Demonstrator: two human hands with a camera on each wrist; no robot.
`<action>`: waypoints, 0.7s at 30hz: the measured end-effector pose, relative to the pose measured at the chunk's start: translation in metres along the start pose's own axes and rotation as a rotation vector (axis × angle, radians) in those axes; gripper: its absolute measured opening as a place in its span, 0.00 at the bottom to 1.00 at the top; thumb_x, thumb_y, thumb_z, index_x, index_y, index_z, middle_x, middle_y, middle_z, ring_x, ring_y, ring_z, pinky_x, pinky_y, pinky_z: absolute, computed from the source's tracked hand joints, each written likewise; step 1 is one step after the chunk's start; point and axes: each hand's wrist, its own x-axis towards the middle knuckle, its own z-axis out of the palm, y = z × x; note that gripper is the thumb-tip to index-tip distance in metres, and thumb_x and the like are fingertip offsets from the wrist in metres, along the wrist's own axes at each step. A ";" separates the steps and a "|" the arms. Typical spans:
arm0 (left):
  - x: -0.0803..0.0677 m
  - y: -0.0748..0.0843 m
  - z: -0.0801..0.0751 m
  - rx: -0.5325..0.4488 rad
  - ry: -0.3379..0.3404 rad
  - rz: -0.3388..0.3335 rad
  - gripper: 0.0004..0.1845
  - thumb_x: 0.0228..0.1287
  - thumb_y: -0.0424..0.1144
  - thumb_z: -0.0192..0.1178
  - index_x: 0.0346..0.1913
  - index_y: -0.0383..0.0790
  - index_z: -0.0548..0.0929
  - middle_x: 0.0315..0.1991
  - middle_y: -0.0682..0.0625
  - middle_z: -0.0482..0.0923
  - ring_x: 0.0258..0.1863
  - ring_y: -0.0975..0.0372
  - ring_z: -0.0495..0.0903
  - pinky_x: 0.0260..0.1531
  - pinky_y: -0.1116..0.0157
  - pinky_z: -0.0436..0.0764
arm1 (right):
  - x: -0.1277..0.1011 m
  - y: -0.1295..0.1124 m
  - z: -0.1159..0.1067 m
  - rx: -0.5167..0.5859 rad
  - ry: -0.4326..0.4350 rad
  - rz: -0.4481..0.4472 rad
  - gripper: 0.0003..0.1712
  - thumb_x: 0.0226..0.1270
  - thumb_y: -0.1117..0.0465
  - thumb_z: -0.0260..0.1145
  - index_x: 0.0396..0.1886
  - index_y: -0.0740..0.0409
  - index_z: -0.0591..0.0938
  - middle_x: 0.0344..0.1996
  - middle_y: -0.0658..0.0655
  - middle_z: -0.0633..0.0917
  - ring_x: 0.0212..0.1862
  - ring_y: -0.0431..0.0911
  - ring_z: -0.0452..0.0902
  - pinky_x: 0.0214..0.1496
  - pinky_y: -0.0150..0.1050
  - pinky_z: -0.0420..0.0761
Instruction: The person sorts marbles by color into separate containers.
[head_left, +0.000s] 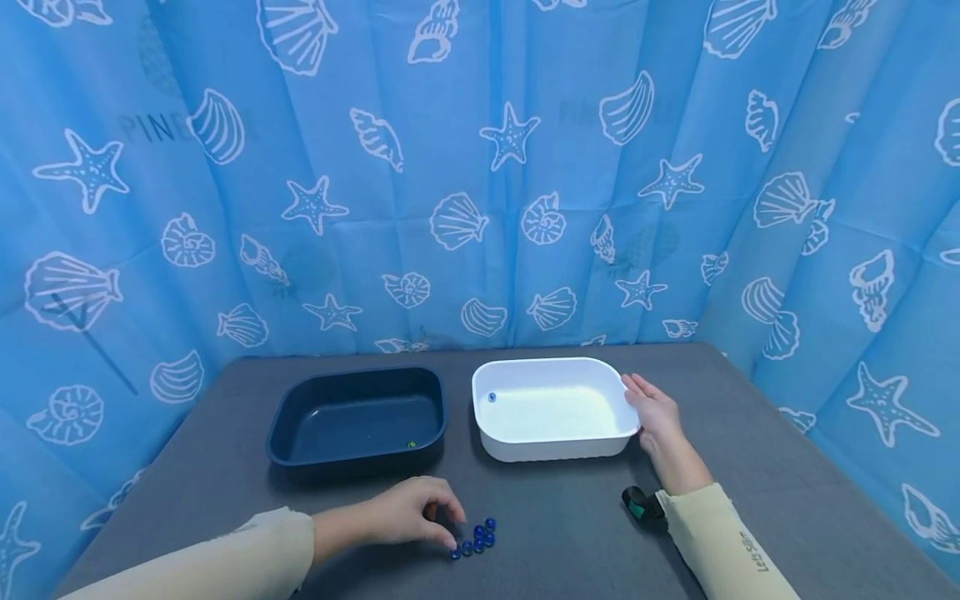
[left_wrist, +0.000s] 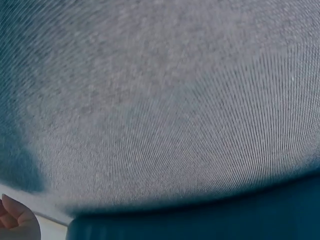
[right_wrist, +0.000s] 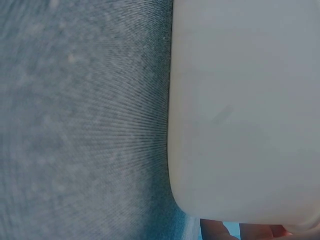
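Left hand [head_left: 408,510] loose, fingers parted, blue marbles [head_left: 479,532] beside thumb, dark tub [head_left: 360,421] beyond. Right hand [head_left: 657,417] touching white tub [head_left: 558,451], can't tell if gripping. Curtain [head_left: 465,167] beyond: "PINE…"; sleeve [head_left: 738,537] lettering unclear.

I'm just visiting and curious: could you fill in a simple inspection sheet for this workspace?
Surface: dark gray tabletop.
Job's things: dark blue marbles grouped near the front; dark tub with one small greenish item inside; white tub with one small blue item inside.
Clutter: black object with a green patch beside the right sleeve; whether attached, unclear.
Grippers: none, bare hands instead; left hand at the marbles, contact unclear; right hand against the white tub's right end.
Cables: nothing seen.
Surroundings: blue curtain printed with white shells and starfish.
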 end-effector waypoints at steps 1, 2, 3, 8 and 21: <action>0.000 -0.003 0.000 0.020 -0.019 0.006 0.13 0.61 0.49 0.67 0.47 0.51 0.84 0.39 0.63 0.76 0.37 0.71 0.72 0.35 0.71 0.75 | 0.000 0.000 0.000 -0.002 0.003 0.000 0.29 0.77 0.65 0.51 0.75 0.55 0.60 0.70 0.56 0.67 0.71 0.47 0.60 0.68 0.41 0.62; 0.000 -0.004 0.001 0.035 -0.031 0.006 0.13 0.61 0.49 0.67 0.46 0.52 0.83 0.39 0.64 0.75 0.37 0.72 0.72 0.35 0.71 0.75 | -0.001 0.000 0.001 -0.002 0.004 -0.002 0.29 0.77 0.65 0.51 0.75 0.55 0.60 0.70 0.56 0.67 0.71 0.47 0.60 0.68 0.41 0.62; -0.001 -0.002 0.002 0.034 -0.038 -0.007 0.12 0.60 0.48 0.68 0.45 0.52 0.83 0.38 0.63 0.75 0.36 0.71 0.72 0.35 0.71 0.74 | -0.001 0.000 0.001 -0.002 0.004 -0.004 0.29 0.77 0.65 0.51 0.75 0.55 0.60 0.70 0.56 0.67 0.71 0.47 0.60 0.68 0.41 0.62; -0.003 0.016 0.005 0.064 -0.049 -0.104 0.11 0.57 0.43 0.71 0.41 0.52 0.81 0.34 0.63 0.72 0.34 0.71 0.69 0.35 0.71 0.71 | -0.003 -0.001 0.000 0.006 -0.019 -0.011 0.30 0.78 0.65 0.50 0.76 0.56 0.58 0.70 0.57 0.66 0.71 0.48 0.59 0.69 0.41 0.61; 0.004 0.027 0.012 0.153 -0.039 -0.220 0.11 0.53 0.45 0.73 0.33 0.53 0.80 0.33 0.64 0.69 0.37 0.71 0.66 0.39 0.71 0.68 | -0.003 0.000 0.000 0.013 -0.028 -0.009 0.30 0.78 0.65 0.50 0.76 0.56 0.57 0.70 0.57 0.65 0.72 0.48 0.58 0.69 0.41 0.60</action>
